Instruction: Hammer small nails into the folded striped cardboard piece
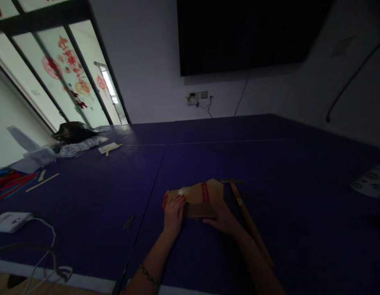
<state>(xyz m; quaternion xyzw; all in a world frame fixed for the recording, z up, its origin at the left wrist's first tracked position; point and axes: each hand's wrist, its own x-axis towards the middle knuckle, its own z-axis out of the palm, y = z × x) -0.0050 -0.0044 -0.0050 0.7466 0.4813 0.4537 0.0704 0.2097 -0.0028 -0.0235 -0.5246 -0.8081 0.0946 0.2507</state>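
In the head view, a brown piece of cardboard point(196, 193) with a red printed stripe and a shiny patch of clear tape lies in front of me. Its near part looks folded up into a darker strip. My left hand point(174, 211) grips the left end, fingers over the top. At the right end, my right hand point(222, 217) holds the cardboard with the thumb along the near edge; its other fingers are partly hidden in shadow. Just right of that hand lies a hammer point(251, 225) with a long wooden handle. Several thin nails point(129, 221) lie to the left.
Purple cloth covers the table point(270, 164). On the left are a white device point(12, 222) with cables, coloured strips point(14, 182), a black bag point(73, 131) and plastic packets point(82, 146). A patterned object point(371, 182) sits far right. A wall with a screen point(254, 37) stands behind.
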